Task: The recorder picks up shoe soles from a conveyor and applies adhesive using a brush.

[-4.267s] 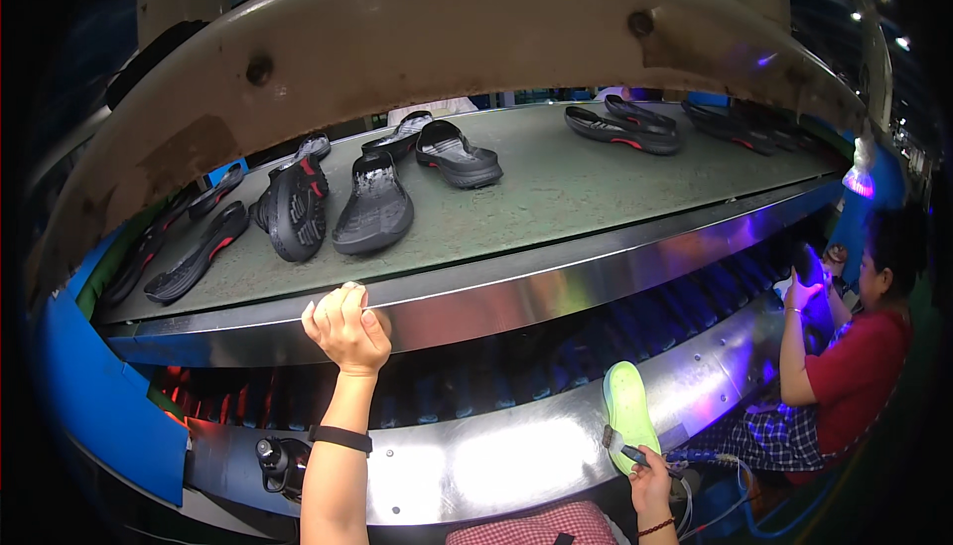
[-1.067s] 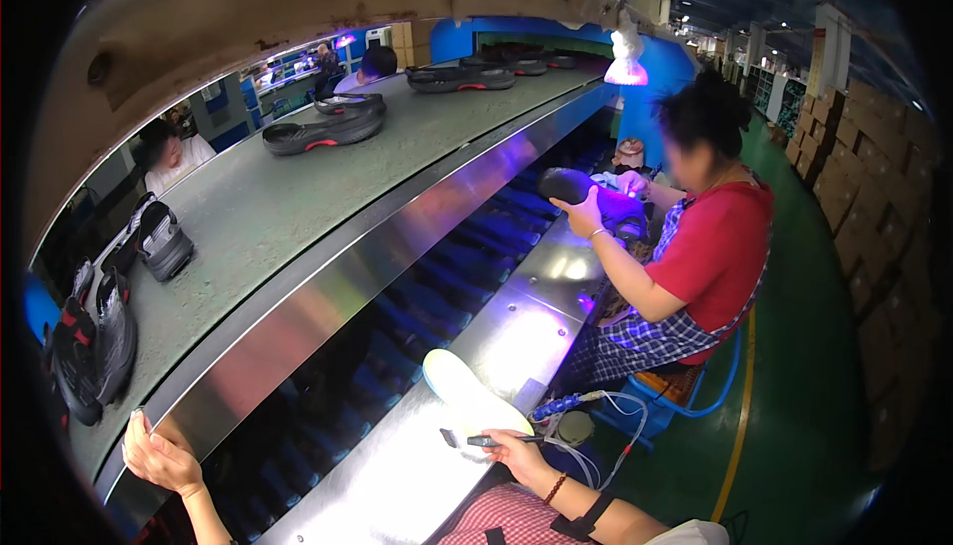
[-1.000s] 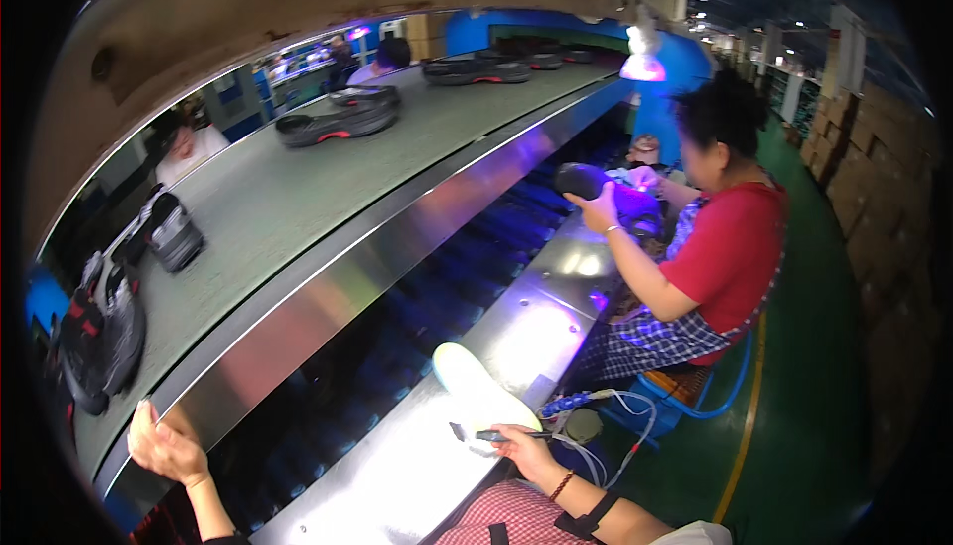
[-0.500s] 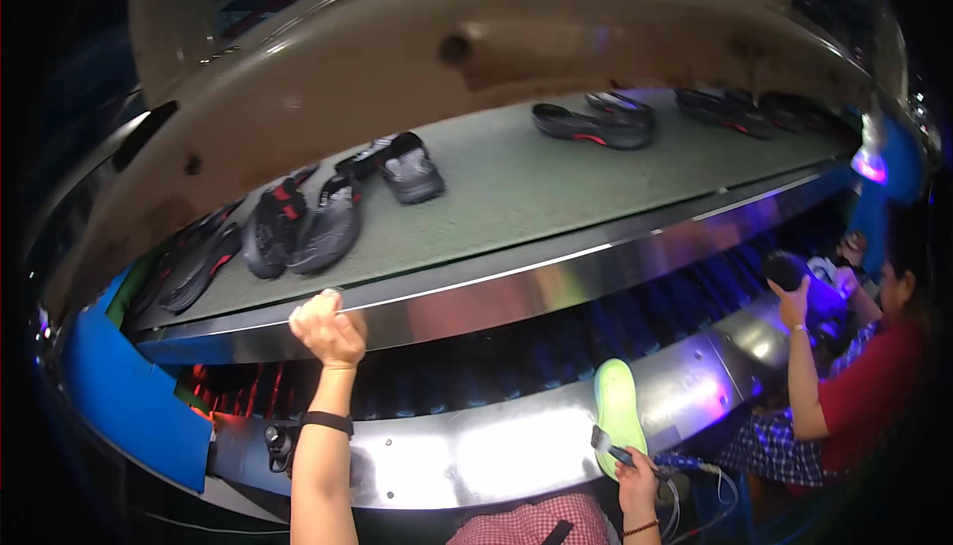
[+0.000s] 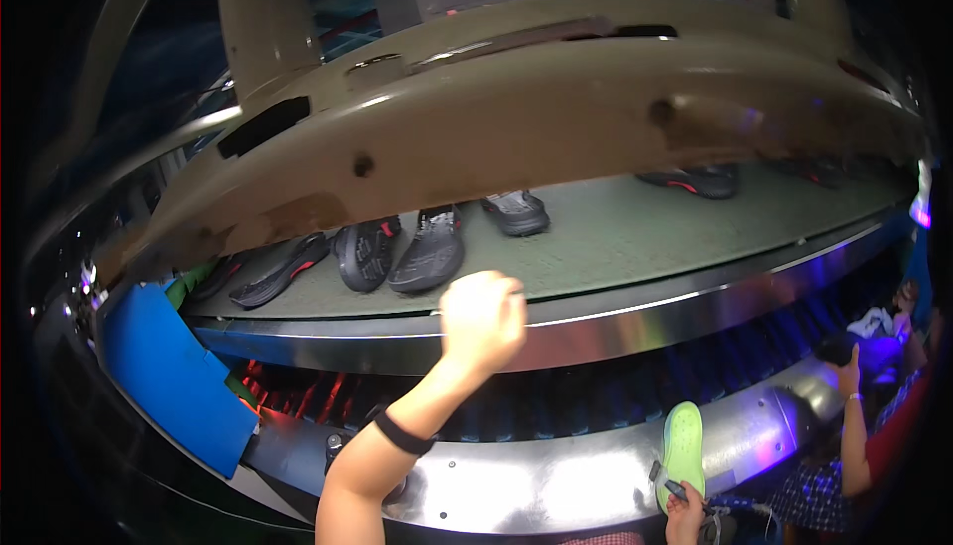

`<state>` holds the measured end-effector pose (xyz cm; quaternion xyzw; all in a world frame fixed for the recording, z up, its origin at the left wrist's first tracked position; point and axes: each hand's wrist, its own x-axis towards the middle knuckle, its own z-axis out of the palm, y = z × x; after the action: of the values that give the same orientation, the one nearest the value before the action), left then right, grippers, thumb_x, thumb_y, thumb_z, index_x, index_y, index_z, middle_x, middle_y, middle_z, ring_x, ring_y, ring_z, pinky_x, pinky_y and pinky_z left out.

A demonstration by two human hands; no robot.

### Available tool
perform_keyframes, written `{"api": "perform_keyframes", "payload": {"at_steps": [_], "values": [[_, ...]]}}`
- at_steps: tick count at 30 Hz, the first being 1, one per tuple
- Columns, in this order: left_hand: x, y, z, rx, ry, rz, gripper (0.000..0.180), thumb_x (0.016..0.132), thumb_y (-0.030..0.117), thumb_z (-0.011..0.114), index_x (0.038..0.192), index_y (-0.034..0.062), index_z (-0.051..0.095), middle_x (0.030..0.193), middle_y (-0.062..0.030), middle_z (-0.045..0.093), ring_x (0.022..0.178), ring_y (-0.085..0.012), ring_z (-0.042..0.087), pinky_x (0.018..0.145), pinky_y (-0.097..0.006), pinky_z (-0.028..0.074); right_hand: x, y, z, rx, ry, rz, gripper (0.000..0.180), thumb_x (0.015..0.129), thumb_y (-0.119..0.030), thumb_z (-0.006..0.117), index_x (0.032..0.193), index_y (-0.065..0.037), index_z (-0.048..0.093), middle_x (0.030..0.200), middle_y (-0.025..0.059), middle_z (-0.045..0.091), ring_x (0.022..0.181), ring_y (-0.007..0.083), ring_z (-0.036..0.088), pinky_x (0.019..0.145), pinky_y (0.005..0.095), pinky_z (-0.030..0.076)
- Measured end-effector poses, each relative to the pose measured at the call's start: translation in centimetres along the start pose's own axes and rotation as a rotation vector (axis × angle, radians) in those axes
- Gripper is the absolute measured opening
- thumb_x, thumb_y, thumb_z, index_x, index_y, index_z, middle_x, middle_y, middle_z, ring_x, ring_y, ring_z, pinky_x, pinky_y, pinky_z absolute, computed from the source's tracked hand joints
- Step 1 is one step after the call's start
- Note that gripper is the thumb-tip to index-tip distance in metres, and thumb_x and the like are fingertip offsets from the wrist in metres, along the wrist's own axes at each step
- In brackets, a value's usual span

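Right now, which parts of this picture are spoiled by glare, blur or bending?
In the head view, white glare washes out patches of the metal ledge, tinted violet toward the right; the metal rail bows; the left hand looks pale and slightly blurred; the green sole reads fairly clearly.

A long, bright green shoe sole (image 5: 683, 441) points away past the fingers (image 5: 688, 497) of the right hand (image 5: 683, 521), which holds a small dark brush (image 5: 677, 490), bristles left of the fingertips.
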<state>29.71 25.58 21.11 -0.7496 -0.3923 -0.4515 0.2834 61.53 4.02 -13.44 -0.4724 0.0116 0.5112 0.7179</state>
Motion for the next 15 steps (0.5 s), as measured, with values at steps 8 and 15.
{"api": "perform_keyframes", "payload": {"at_steps": [8,15], "values": [[14.4,-1.0,8.7,0.305,-0.694,-0.266,0.05,0.086,0.021,0.053,0.132,0.0021,0.048,0.142,-0.0178,0.041,0.133,-0.0314,0.038,0.108,-0.045,0.032,-0.9,-1.3,0.7,-0.124,-0.058,-0.044,0.03,0.088,-0.016,0.058,0.111,0.002,0.056,0.104,0.0133,0.059,0.092,0.0204,0.053,0.084,0.0319,0.041],[12.5,-5.1,14.1,0.363,-0.745,-0.394,0.057,0.093,0.021,0.044,0.147,0.0065,0.031,0.154,-0.0115,0.025,0.142,-0.0274,0.022,0.115,-0.046,0.018,-1.0,-2.6,-2.4,-0.274,-0.109,-0.125,0.033,0.091,-0.012,0.053,0.118,0.007,0.053,0.115,0.0184,0.057,0.109,0.0247,0.051,0.098,0.0369,0.038]]}}
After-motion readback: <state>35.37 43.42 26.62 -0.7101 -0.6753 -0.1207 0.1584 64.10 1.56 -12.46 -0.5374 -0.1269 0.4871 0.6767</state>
